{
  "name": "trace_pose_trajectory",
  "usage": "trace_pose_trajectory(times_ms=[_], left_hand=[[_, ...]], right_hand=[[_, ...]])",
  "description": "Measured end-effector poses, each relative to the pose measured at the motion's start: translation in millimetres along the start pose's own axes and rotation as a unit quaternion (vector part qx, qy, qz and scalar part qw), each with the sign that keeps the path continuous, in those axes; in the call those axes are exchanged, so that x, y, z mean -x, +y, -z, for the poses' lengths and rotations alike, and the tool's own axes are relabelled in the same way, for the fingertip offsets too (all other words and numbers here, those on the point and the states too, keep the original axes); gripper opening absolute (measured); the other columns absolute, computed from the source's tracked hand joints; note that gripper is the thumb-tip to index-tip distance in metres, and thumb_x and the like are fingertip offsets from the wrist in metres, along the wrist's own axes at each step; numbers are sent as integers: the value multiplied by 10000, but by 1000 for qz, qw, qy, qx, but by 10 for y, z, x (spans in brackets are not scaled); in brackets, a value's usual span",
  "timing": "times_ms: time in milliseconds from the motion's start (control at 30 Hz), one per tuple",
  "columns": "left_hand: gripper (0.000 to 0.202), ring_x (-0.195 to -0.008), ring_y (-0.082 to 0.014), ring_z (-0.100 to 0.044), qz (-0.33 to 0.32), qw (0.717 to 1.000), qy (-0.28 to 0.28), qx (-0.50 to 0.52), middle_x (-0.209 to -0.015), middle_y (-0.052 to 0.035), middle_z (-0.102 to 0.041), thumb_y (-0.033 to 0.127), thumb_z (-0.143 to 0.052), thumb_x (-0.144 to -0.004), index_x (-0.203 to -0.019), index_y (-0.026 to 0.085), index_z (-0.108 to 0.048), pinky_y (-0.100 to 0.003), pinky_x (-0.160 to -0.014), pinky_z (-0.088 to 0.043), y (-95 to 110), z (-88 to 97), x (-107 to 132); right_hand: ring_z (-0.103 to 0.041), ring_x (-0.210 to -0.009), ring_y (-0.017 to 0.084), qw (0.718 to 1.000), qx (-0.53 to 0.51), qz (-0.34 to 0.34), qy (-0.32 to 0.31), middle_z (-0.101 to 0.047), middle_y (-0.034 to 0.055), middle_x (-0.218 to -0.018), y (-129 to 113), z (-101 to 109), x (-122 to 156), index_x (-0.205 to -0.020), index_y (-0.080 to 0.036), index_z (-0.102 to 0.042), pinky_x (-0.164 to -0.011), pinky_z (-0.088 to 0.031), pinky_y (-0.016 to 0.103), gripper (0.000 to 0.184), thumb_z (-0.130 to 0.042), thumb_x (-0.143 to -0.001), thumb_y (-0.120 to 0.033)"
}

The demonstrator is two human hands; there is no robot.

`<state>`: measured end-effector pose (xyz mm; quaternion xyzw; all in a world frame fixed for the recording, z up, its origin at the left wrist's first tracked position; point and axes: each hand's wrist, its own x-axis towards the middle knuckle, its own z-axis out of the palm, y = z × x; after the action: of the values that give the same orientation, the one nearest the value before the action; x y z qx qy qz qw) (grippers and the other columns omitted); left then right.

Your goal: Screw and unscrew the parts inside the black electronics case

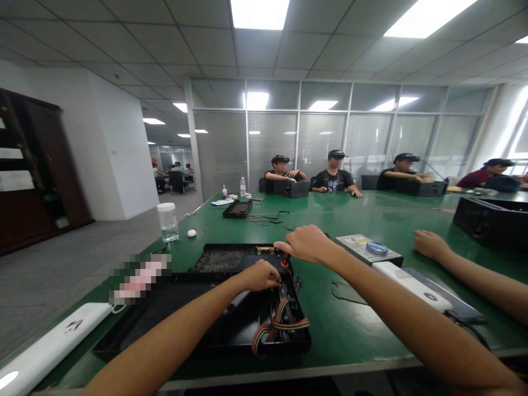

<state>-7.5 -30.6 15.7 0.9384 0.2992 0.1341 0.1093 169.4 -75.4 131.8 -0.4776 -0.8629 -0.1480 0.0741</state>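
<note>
An open black computer case (206,324) lies on the green table (350,324) in front of me. My right hand (305,243) is closed round a screwdriver with an orange handle (284,259), held upright over the case's far right corner. My left hand (260,275) is curled just below it, fingers pressed at the case's right wall; what it pinches is hidden. A striped ribbon cable (274,325) loops out near the case's front right.
Another person's hand (431,245) rests on the table at right. A disc drive (365,248), a white device (412,286), a clear jar (168,221), a white power bank (49,346) and black cases surround me. Several people sit at the far side.
</note>
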Motion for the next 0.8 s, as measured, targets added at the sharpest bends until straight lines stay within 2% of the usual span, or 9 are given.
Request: trace_pose_trajectory(times_ms=[133, 267, 300, 400, 500, 567, 667, 733, 800], left_hand=[[110, -603, -89, -548, -3, 1000, 2, 4, -681, 5, -646, 190, -588, -718, -783, 147, -666, -152, -592, -370, 5, 3, 10], [129, -603, -89, -554, 7, 1000, 2, 6, -669, 6, -644, 177, -585, -714, -811, 149, -666, -146, -580, -371, 15, 15, 22], [128, -602, -88, -554, 6, 1000, 2, 7, -670, 6, -644, 177, -585, -716, -810, 148, -666, -145, -579, -372, 15, 21, 24], [121, -610, -86, -555, -5, 1000, -5, 9, -688, 4, -648, 198, -589, -723, -802, 150, -666, -143, -591, -377, 2, 41, 23], [129, -628, -89, -560, -11, 1000, -9, 9, -716, 0, -654, 219, -598, -727, -812, 151, -667, -146, -615, -382, -18, 52, 17], [133, -632, -89, -560, -16, 1000, -9, 8, -723, -3, -654, 228, -596, -734, -815, 151, -668, -149, -624, -382, -25, 52, 15], [135, -629, -87, -557, -22, 1000, -13, 5, -708, 2, -647, 228, -591, -739, -826, 154, -663, -147, -611, -378, -35, 49, 20], [127, -631, -86, -553, -27, 1000, -9, 0, -702, 5, -639, 217, -588, -736, -822, 153, -657, -147, -608, -375, -57, 52, 23], [119, -634, -87, -549, -29, 1000, 5, -9, -702, 3, -632, 196, -582, -732, -816, 146, -648, -151, -612, -375, -96, 61, 20]], right_hand=[[-588, -703, 218, 999, -45, 28, -11, -644, 112, -786, 55, -35, 19, -954, -155, -562, -613, -355, 285, 464, -291, -852, -518], [-587, -719, 244, 1000, -7, -22, 18, -635, 140, -751, 93, -68, 29, -811, -145, -585, -610, -350, 298, 520, -253, -851, -544], [-586, -706, 235, 1000, -13, -15, 18, -635, 128, -745, 103, -73, 31, -837, -150, -580, -601, -347, 291, 500, -268, -849, -541], [-576, -650, 183, 996, -69, 61, -6, -634, 64, -736, 139, -80, 21, -937, -191, -546, -569, -335, 251, 387, -336, -846, -503], [-567, -648, 185, 998, -49, 43, 8, -619, 70, -689, 183, -98, -11, -806, -183, -568, -572, -324, 251, 407, -342, -837, -520], [-558, -643, 183, 998, -53, 36, 19, -615, 69, -686, 217, -112, -28, -811, -176, -564, -572, -322, 249, 388, -384, -819, -520], [-530, -611, 143, 986, -132, 105, -6, -615, 34, -715, 274, -133, -30, -895, -183, -546, -558, -320, 224, 304, -455, -801, -458], [-502, -578, 127, 980, -163, 114, 1, -593, 19, -667, 321, -163, -19, -820, -182, -561, -544, -309, 221, 291, -445, -806, -448], [-473, -548, 123, 979, -179, 86, 41, -548, 10, -589, 386, -239, -5, -697, -177, -561, -533, -299, 227, 338, -431, -803, -471]])
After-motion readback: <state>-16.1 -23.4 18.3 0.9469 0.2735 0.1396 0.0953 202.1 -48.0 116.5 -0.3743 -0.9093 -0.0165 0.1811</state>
